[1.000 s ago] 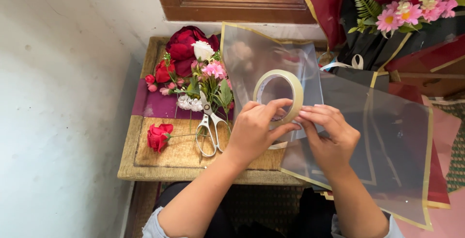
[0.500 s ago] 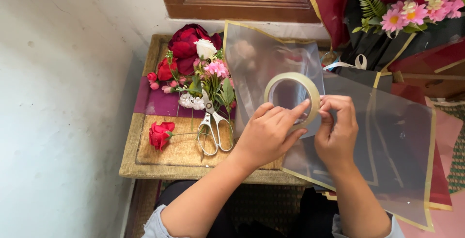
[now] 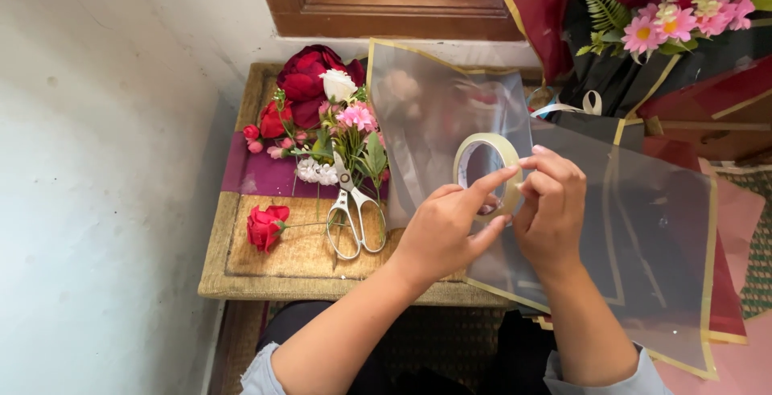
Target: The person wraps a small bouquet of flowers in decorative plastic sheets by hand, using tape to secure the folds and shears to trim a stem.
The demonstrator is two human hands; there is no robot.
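Observation:
A roll of clear tape [image 3: 485,154] stands upright between both hands, above translucent wrapping sheets with gold edges [image 3: 643,226]. My left hand [image 3: 446,230] grips the roll from the left, index finger stretched across its front rim. My right hand [image 3: 551,210] pinches the roll's right edge with fingertips. The sheets lie across a small woven stool [image 3: 281,262] and my lap.
White-handled scissors [image 3: 354,214] lie on the stool beside a loose red rose [image 3: 264,226]. A bunch of red, pink and white flowers [image 3: 322,105] rests at the stool's back. A wrapped bouquet [image 3: 659,17] sits top right. A white wall runs along the left.
The tape roll has been turned from nearly flat to upright, and both hands have shifted slightly right and closer together around it.

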